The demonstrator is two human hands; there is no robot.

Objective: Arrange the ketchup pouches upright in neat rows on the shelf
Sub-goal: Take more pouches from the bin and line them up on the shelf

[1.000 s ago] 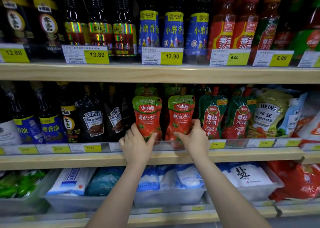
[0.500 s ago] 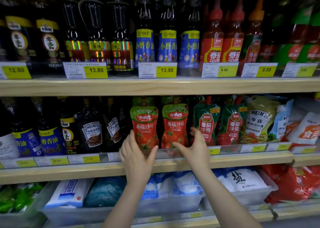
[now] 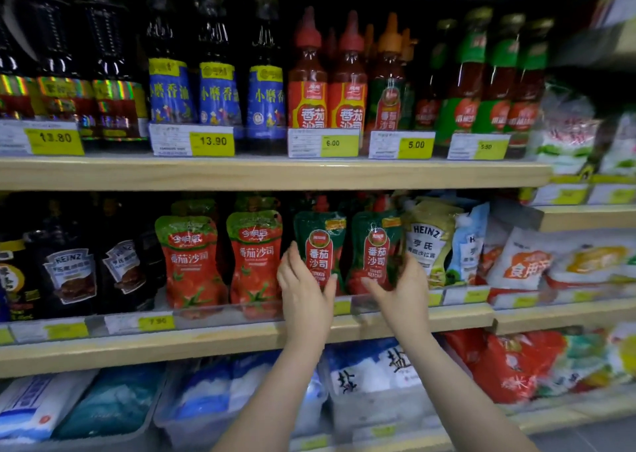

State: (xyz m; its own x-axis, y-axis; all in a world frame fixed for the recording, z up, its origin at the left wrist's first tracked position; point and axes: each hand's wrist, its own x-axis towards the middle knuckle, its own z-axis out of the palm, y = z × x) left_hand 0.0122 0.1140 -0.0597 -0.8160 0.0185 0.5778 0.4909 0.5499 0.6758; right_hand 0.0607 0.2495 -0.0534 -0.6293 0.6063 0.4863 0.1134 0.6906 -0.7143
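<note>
On the shelf (image 3: 241,343), green pouches (image 3: 320,245) stand upright.

Dim aisle, shelf recesses in deep shadow — motion blur smears the frame, worst at the warped right edge.

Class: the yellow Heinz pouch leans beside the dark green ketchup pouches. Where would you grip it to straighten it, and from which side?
Probably grip the Heinz pouch by its upper side edges, from the front: its base sits behind the shelf's clear rail.
</note>
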